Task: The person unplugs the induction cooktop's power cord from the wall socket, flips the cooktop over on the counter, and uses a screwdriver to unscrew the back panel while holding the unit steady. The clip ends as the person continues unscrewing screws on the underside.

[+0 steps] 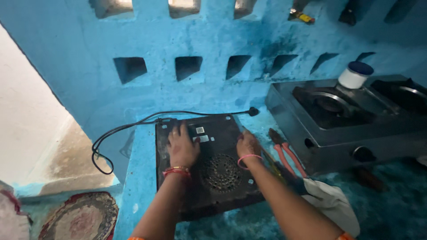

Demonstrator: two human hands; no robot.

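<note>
Pressing our left hand flat, fingers together, on the upturned induction cooktop at the blue counter's left edge; our right hand, fingers curled, is gripping its right side beside the pliers.

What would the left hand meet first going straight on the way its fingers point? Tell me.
Probably the black power cord past the far edge of the upturned black appliance, then the blue wall; depth is uncertain. The left hand lies flat on it.
</note>
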